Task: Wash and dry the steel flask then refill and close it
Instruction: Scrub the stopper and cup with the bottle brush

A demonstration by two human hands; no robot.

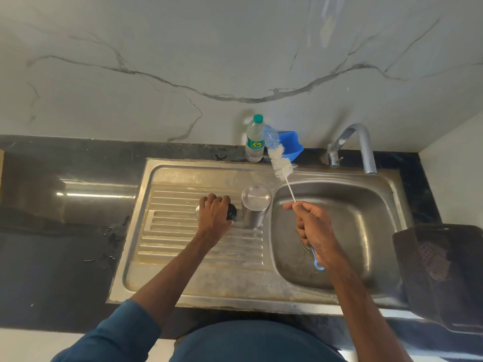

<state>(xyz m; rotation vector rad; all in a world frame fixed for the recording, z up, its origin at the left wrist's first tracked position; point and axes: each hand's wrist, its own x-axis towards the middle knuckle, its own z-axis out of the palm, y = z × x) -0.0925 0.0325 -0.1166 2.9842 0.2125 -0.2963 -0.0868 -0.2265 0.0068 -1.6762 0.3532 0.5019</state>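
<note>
The steel flask (pixel 254 214) stands on the ribbed drainboard (pixel 183 246) beside the basin, its upper end showing a closed steel disc. Just left of it my left hand (pixel 214 214) curls over the flask's black-and-steel lid (pixel 232 211), which rests on the drainboard. My right hand (pixel 311 228) grips the wire stem of a bottle brush (pixel 281 163) above the sink basin (pixel 366 231). The white and blue bristles point up and away, and the blue handle end sticks out below my fist. The brush is clear of the flask.
A plastic water bottle (pixel 254 142) with a green cap and a blue tub (pixel 291 146) stand at the back of the sink. The tap (pixel 362 145) arches over the basin's far right. A dark mesh basket (pixel 439 270) sits at the right edge. Black counter lies left.
</note>
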